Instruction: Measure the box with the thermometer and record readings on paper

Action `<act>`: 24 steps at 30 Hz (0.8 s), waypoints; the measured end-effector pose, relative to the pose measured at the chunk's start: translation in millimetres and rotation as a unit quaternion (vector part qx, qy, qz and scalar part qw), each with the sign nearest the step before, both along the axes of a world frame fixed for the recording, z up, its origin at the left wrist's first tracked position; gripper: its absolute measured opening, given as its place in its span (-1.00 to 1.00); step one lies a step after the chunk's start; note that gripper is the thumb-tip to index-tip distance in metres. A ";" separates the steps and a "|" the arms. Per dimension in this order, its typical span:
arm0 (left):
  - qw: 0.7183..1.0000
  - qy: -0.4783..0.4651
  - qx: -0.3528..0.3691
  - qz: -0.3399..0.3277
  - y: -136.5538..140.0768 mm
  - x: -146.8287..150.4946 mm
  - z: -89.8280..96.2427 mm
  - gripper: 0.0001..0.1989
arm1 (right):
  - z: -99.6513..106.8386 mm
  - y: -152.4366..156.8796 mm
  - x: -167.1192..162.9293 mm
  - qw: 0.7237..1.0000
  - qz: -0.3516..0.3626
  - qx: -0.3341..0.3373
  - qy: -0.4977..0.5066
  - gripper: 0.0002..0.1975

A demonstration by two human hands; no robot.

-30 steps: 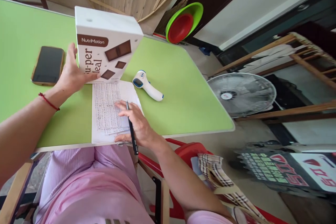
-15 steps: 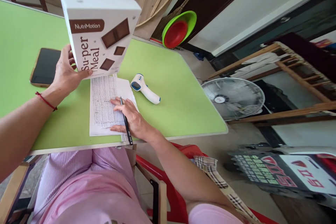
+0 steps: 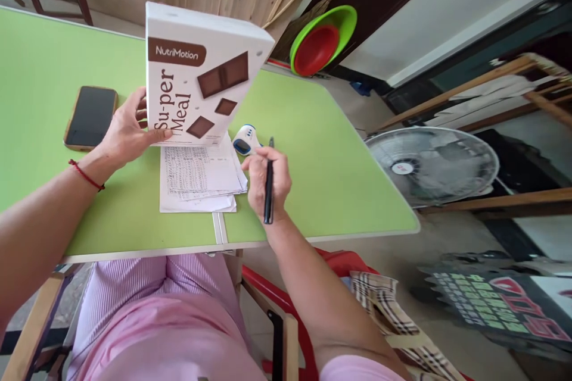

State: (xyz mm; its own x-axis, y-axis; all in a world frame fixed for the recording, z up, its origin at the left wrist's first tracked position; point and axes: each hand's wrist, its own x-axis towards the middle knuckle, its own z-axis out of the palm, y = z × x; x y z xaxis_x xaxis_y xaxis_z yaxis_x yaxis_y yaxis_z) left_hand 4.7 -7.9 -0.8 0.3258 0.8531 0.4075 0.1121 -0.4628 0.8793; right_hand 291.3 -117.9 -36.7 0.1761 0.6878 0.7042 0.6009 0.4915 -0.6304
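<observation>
My left hand [image 3: 131,131] grips the lower left edge of a white NutriMotion box [image 3: 179,86], thumb on its front; the box stands upright above the top of the papers. My right hand [image 3: 269,181] is closed on a black pen [image 3: 269,190], which points away from me. Beneath the box lie handwritten sheets of paper [image 3: 201,175], their upper part hidden by it. A white and blue infrared thermometer [image 3: 245,140] sits right of the sheets, partly covered by my right hand. Left of my left hand rests a smartphone [image 3: 92,116] with a dark screen.
The green table [image 3: 339,166] ends in a pale edge close to my lap. Beyond its right side stand a floor fan [image 3: 429,164] and a wooden rack [image 3: 469,101]. Green and red basins [image 3: 317,47] are behind the table, and a red chair [image 3: 342,262] is at my right.
My right hand has lifted off the papers and moved right beside the thermometer with the pen. The sheets are fanned differently. My left hand still holds the box; the whole view has shifted slightly.
</observation>
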 end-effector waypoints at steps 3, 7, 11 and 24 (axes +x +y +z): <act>1.000 0.011 0.005 -0.003 1.7 -1.5 -1.7 -0.22 | -0.5 3.4 -0.1 0.999 -0.033 -0.020 0.036 -0.70; 0.996 0.092 0.015 0.010 2.7 -5.2 -7.5 -0.16 | -0.8 2.2 -4.3 0.999 -0.007 -0.037 0.001 -0.70; 0.991 0.126 0.029 0.021 2.6 -5.3 -11.4 -0.12 | -3.1 1.3 -2.6 0.999 -0.005 -0.041 -0.033 -0.70; 0.986 0.160 0.031 0.043 -0.5 -0.2 -9.0 -0.20 | -2.8 -3.5 -7.6 0.957 0.181 -0.113 -0.197 -0.69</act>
